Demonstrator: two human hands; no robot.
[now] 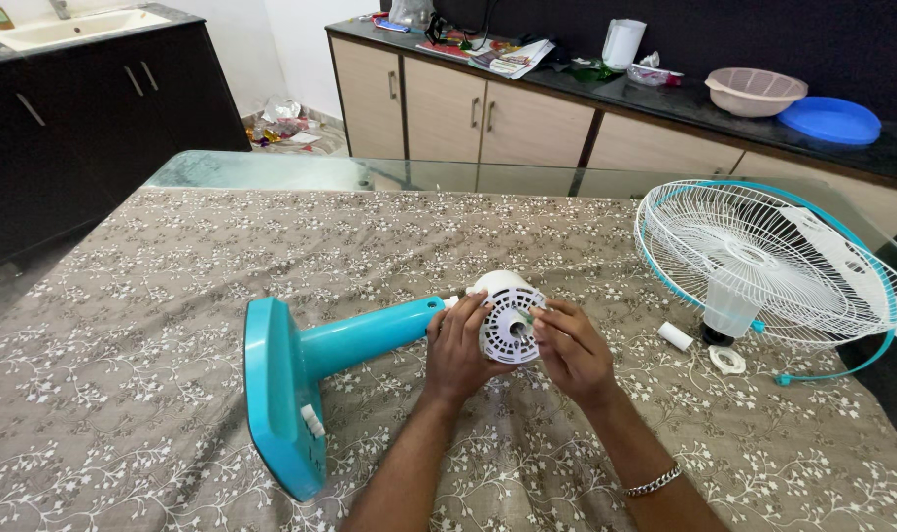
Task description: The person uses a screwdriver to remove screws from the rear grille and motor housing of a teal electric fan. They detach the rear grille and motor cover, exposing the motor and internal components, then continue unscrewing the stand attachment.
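Note:
A teal fan stand [315, 369] lies on its side on the patterned cloth, base toward me, neck pointing right. At the neck's end sits the white motor housing [508, 310], its vented face and shaft turned toward me. My left hand [458, 345] grips the housing's left side. My right hand [570, 350] holds its right edge, fingertips near the shaft. A white wire fan guard [764, 261] with a teal rim lies flat to the right, apart from both hands.
A small white cylinder [676, 336] and a white ring nut [727, 361] lie by the guard. The glass table's far edge [389, 172] shows beyond the cloth. Counters behind hold a sink, a bowl [756, 92], a blue lid [830, 120] and papers.

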